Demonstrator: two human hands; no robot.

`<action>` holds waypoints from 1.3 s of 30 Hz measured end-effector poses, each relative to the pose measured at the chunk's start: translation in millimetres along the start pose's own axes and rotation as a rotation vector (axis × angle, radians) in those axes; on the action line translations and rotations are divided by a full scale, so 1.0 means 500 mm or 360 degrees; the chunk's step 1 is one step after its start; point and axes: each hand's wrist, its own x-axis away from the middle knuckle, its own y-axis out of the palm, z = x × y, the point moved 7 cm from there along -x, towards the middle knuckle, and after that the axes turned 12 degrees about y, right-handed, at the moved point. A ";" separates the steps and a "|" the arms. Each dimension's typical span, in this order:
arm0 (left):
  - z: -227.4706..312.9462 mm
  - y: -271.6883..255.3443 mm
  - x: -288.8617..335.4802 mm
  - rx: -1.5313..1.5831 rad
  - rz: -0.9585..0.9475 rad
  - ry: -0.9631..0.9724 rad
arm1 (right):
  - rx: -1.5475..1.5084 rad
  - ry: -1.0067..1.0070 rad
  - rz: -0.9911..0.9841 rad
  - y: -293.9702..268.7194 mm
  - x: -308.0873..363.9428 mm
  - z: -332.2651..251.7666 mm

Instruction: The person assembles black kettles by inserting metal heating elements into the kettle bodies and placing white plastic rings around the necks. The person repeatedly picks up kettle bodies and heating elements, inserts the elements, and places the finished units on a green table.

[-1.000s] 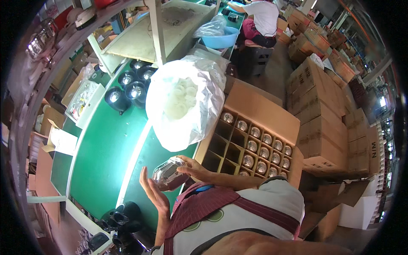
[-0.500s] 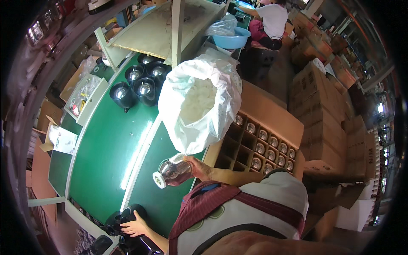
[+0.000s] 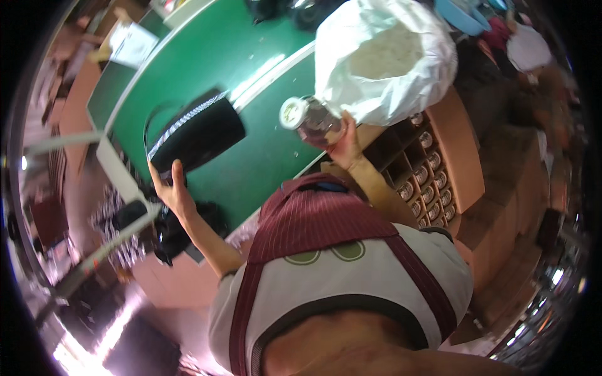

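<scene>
My left hand [image 3: 175, 195] grips a black cylindrical casing [image 3: 207, 135] by its near end, lifted over the green bench [image 3: 188, 81]. A thin handle-like loop curves along its left side, and a silvery patterned band runs along it; motion blurs the rest. In my right hand [image 3: 347, 149] is a clear glass flask [image 3: 321, 127], tilted, its mouth end with a white ring [image 3: 291, 113] pointing left. The flask is just beside a white sack [image 3: 335, 59] of small pale pieces [image 3: 385, 53]. Glass and casing are apart.
Right of the bench, a divided cardboard box [image 3: 463, 153] holds several glass flasks. Black vessels [image 3: 307, 14] stand at the bench's far end; dark items [image 3: 166, 235] sit by its near corner. Far right are a blue basin [image 3: 463, 17] and another person [image 3: 528, 50].
My left hand has picked up the black casing from the near left corner and raised it over the bench. The flask stays in my right hand. The whole view has turned.
</scene>
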 end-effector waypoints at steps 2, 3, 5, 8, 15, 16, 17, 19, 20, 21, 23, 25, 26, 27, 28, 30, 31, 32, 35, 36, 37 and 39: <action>0.123 0.047 -0.006 0.0131 -0.0276 0.0381 | 0.0096 -0.0034 0.0039 0.030 0.008 0.004; 0.175 0.105 -0.010 0.0026 -0.0396 0.0538 | 0.0078 0.0006 -0.0074 0.027 0.008 -0.002; 0.239 0.211 0.016 0.0271 -0.0711 0.0488 | -0.0020 0.0034 -0.0119 0.007 0.015 0.015; 0.237 0.323 0.072 0.0100 -0.1152 0.0481 | -0.0108 -0.0112 -0.0317 0.013 0.018 0.020; 0.285 0.367 0.081 -0.0006 -0.1340 0.0791 | -0.0335 0.0324 -0.0352 -0.031 0.049 0.038; 0.289 0.371 0.080 -0.0005 -0.1346 0.0806 | -0.0326 0.0322 -0.0354 -0.031 0.046 0.040; 0.292 0.375 0.080 -0.0006 -0.1349 0.0821 | -0.0306 0.0306 -0.0365 -0.029 0.042 0.040; 0.296 0.377 0.078 0.0000 -0.1378 0.0844 | -0.0253 0.0287 -0.0388 -0.024 0.036 0.044; 0.296 0.378 0.073 0.0010 -0.1408 0.0858 | -0.0236 0.0273 -0.0395 -0.023 0.031 0.046; 0.295 0.380 0.066 0.0019 -0.1435 0.0878 | -0.0223 0.0262 -0.0403 -0.024 0.026 0.044; 0.298 0.382 0.057 0.0074 -0.1541 0.0910 | -0.0169 0.0237 -0.0414 -0.023 0.021 0.038; 0.309 0.381 0.052 0.0038 -0.1531 0.0897 | -0.0125 0.0188 -0.0400 -0.025 0.005 0.030; 0.314 0.379 0.048 0.0004 -0.1468 0.0898 | -0.0110 0.0156 -0.0400 -0.025 0.013 0.024; 0.317 0.378 0.045 -0.0037 -0.1406 0.0906 | -0.0083 0.0125 -0.0400 -0.022 0.010 0.019; 0.320 0.376 0.042 -0.0077 -0.1345 0.0914 | -0.0063 0.0091 -0.0407 -0.023 0.001 0.013; 0.325 0.378 0.043 -0.0053 -0.1324 0.0890 | 0.0006 0.0005 -0.0400 -0.019 0.001 -0.006; 0.329 0.380 0.042 -0.0039 -0.1303 0.0891 | 0.0049 -0.0037 -0.0398 -0.017 0.002 -0.017; 0.330 0.381 0.042 -0.0026 -0.1283 0.0892 | 0.0086 -0.0084 -0.0401 -0.013 -0.001 -0.030; 0.314 0.385 0.040 -0.0010 -0.1241 0.0759 | 0.0206 -0.0235 -0.0387 -0.007 0.000 -0.062; 0.310 0.387 0.037 -0.0010 -0.1211 0.0776 | 0.0240 -0.0290 -0.0379 -0.008 0.005 -0.072; 0.303 0.389 0.035 -0.0010 -0.1183 0.0792 | 0.0277 -0.0339 -0.0366 -0.007 0.007 -0.081; 0.274 0.394 0.030 0.0109 -0.1123 0.0759 | 0.0349 -0.0471 -0.0296 -0.010 0.019 -0.102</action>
